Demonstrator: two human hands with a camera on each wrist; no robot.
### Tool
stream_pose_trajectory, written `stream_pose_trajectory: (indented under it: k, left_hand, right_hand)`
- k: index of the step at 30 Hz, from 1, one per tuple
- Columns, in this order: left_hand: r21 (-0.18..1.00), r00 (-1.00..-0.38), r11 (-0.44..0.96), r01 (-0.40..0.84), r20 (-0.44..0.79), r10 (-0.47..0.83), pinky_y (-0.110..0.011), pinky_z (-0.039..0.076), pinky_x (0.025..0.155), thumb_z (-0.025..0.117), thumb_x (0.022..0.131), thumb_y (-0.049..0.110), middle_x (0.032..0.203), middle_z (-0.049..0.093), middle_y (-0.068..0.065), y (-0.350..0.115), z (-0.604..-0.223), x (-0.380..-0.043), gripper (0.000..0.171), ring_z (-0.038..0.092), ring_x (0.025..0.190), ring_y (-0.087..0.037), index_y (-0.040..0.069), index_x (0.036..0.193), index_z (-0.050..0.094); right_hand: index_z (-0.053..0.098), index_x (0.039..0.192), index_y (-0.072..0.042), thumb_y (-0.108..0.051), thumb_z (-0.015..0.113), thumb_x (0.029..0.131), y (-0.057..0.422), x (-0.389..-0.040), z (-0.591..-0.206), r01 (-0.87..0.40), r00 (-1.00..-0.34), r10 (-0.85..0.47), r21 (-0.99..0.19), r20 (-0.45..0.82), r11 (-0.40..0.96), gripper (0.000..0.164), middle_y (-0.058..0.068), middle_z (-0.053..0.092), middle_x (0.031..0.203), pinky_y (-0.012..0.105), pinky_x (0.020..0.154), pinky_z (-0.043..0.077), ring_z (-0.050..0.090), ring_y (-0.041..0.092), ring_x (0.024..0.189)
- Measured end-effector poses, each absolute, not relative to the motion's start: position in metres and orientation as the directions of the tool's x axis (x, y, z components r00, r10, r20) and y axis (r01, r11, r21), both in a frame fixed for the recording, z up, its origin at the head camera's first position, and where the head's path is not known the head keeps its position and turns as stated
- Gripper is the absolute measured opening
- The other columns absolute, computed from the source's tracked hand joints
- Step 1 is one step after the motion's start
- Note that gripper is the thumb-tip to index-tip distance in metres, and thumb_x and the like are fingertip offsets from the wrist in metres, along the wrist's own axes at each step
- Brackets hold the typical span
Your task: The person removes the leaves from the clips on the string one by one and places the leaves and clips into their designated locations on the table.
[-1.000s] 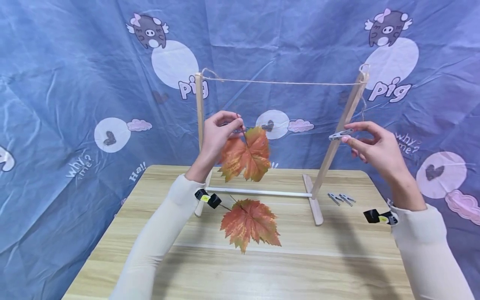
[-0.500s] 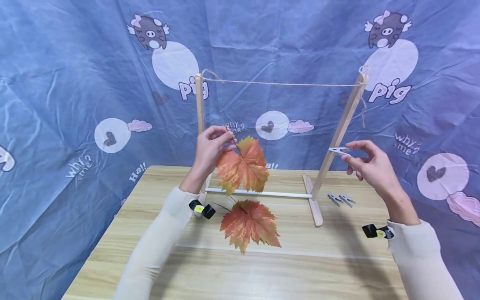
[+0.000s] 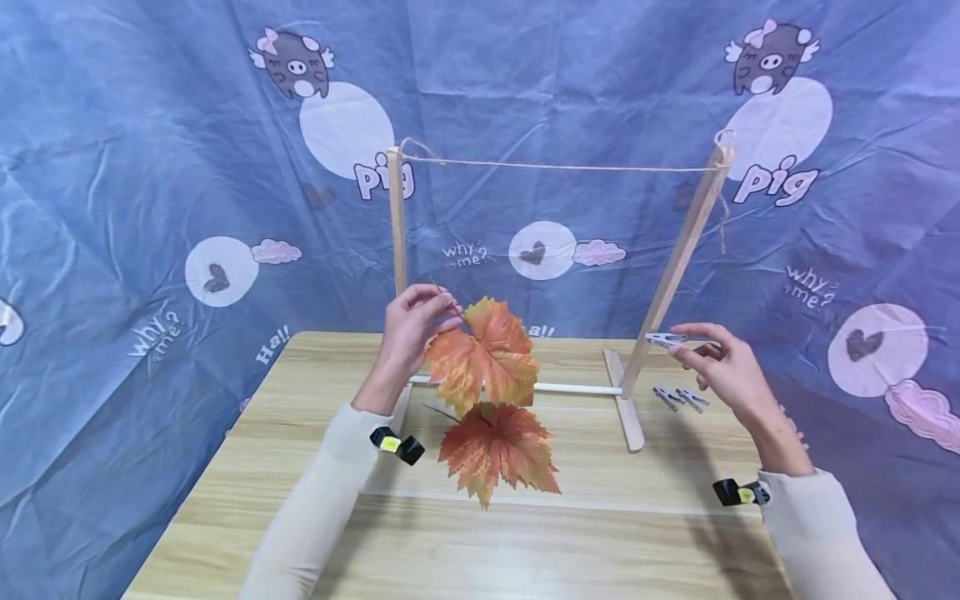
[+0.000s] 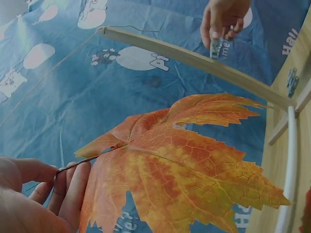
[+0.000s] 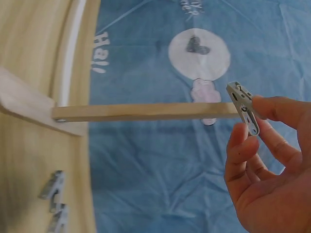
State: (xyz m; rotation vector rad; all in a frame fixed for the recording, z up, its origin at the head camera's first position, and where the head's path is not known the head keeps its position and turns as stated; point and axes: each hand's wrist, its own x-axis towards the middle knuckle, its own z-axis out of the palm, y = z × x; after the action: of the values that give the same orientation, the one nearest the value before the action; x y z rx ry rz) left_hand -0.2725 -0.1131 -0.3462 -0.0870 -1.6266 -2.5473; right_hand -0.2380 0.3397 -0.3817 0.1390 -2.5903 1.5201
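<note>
An orange-yellow artificial maple leaf hangs from my left hand, which pinches its thin stem between thumb and fingers. In the left wrist view the leaf spreads wide below the stem. A second, redder leaf lies on the table, its top edge overlapped by the held leaf in the head view. Near the right post, my right hand pinches a metal clothespin between thumb and index finger. Its two legs show in the right wrist view, where the clothespin sits at the fingertips.
A wooden frame stands at the back, with a left post, a right post and a white bottom rod. Twine runs between the post tops. Two more clothespins lie on the table, right of the frame's foot.
Both hands have come down from beside the posts, the left with its leaf and the right with its clothespin. The held leaf now overlaps the one on the table in view.
</note>
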Motion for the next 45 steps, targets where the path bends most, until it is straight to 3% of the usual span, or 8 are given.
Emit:
stream_pose_trajectory:
  k: [6, 10, 14, 22, 30, 37, 45]
  left_hand:
    - [0.891, -0.994, -0.444, 0.098, 0.062, -0.095, -0.035, 0.069, 0.083, 0.066, 0.101, -0.003, 0.086, 0.074, -0.004, -0.122, -0.366, -0.265, 0.012, 0.077, 0.082, -0.016, 0.007, 0.095, 0.067]
    - [0.874, -0.993, -0.48, 0.078, 0.027, -0.112, -0.034, 0.069, 0.082, 0.064, 0.102, -0.004, 0.084, 0.075, -0.005, -0.126, -0.38, -0.259, 0.014, 0.077, 0.081, -0.017, 0.007, 0.093, 0.065]
    - [0.862, -0.992, -0.502, 0.063, 0.001, -0.124, -0.034, 0.069, 0.082, 0.063, 0.101, -0.006, 0.084, 0.074, -0.005, -0.129, -0.393, -0.253, 0.017, 0.076, 0.08, -0.016, 0.007, 0.091, 0.064]
    - [0.847, -0.989, -0.531, 0.03, -0.05, -0.137, -0.034, 0.069, 0.083, 0.061, 0.102, -0.007, 0.086, 0.074, -0.006, -0.129, -0.419, -0.242, 0.019, 0.076, 0.082, -0.017, 0.008, 0.09, 0.063]
    - [0.843, -0.977, -0.537, 0.001, -0.114, -0.18, -0.036, 0.069, 0.087, 0.061, 0.102, -0.005, 0.089, 0.075, -0.008, -0.129, -0.442, -0.235, 0.016, 0.077, 0.083, -0.017, 0.008, 0.092, 0.062]
    - [0.836, -0.965, -0.548, -0.034, -0.171, -0.201, -0.037, 0.069, 0.088, 0.062, 0.102, -0.003, 0.085, 0.074, -0.006, -0.129, -0.462, -0.23, 0.014, 0.077, 0.082, -0.018, 0.007, 0.092, 0.062]
    - [0.822, -0.942, -0.564, -0.079, -0.246, -0.227, -0.037, 0.068, 0.089, 0.059, 0.102, -0.005, 0.085, 0.074, -0.008, -0.127, -0.484, -0.221, 0.011, 0.077, 0.081, -0.017, 0.003, 0.095, 0.061]
  right_hand:
    - [0.062, 0.145, -0.008, -0.027, 0.07, 0.105, 0.346, -0.237, -0.405, -0.128, -0.989, -0.002, -0.842, 0.149, 0.524, 0.045, -0.02, 0.055, 0.111, 0.027, 0.053, 0.047, 0.055, 0.007, 0.059]
    - [0.063, 0.144, -0.008, -0.027, 0.07, 0.105, 0.35, -0.235, -0.419, -0.106, -0.992, -0.002, -0.839, 0.124, 0.534, 0.044, -0.025, 0.062, 0.096, 0.03, 0.05, 0.042, 0.055, 0.008, 0.056]
    - [0.066, 0.136, -0.016, -0.023, 0.072, 0.103, 0.353, -0.233, -0.432, -0.065, -0.996, 0.013, -0.851, 0.084, 0.522, 0.034, -0.019, 0.066, 0.075, 0.032, 0.049, 0.04, 0.054, 0.009, 0.054]
    - [0.057, 0.145, -0.001, -0.024, 0.073, 0.102, 0.356, -0.224, -0.454, -0.01, -1.0, 0.01, -0.829, 0.019, 0.559, 0.051, -0.008, 0.07, 0.084, 0.03, 0.052, 0.049, 0.056, 0.011, 0.059]
    - [0.057, 0.142, 0.004, -0.022, 0.074, 0.102, 0.36, -0.217, -0.47, 0.024, -1.0, 0.004, -0.851, -0.025, 0.525, 0.052, -0.006, 0.071, 0.086, 0.028, 0.046, 0.048, 0.049, 0.006, 0.054]
    - [0.057, 0.142, 0.006, -0.016, 0.074, 0.1, 0.362, -0.215, -0.484, 0.043, -0.999, 0.012, -0.824, -0.044, 0.565, 0.051, 0.01, 0.07, 0.093, 0.029, 0.047, 0.049, 0.052, 0.01, 0.055]
    - [0.055, 0.143, 0.009, -0.013, 0.075, 0.099, 0.367, -0.215, -0.497, 0.093, -0.994, 0.008, -0.838, -0.105, 0.537, 0.053, 0.006, 0.071, 0.085, 0.028, 0.046, 0.05, 0.06, 0.012, 0.054]
